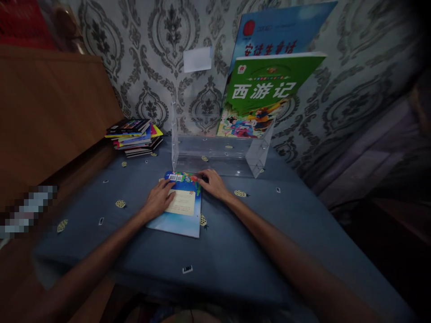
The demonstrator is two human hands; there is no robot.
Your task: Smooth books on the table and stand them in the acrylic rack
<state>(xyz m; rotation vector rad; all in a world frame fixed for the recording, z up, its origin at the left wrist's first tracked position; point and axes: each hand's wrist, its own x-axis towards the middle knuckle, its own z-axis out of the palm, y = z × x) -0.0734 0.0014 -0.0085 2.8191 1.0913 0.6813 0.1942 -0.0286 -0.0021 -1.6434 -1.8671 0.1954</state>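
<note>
A thin blue book (183,215) lies flat, back cover up, on the grey-blue tablecloth (235,251). My left hand (158,198) rests on its left side, fingers curled over the edge by the pale label. My right hand (213,182) touches the book's far right corner, fingers bent round that corner. Just beyond stands a clear acrylic book stand (218,154). A green book (261,96) and a blue book (279,31) behind it lean upright in the stand against the wall.
A stack of several thin colourful books (134,137) lies at the back left of the table. A wooden panel (47,116) rises on the left. Patterned wallpaper (161,54) with a white card (197,59) runs behind. The table drops off on the right.
</note>
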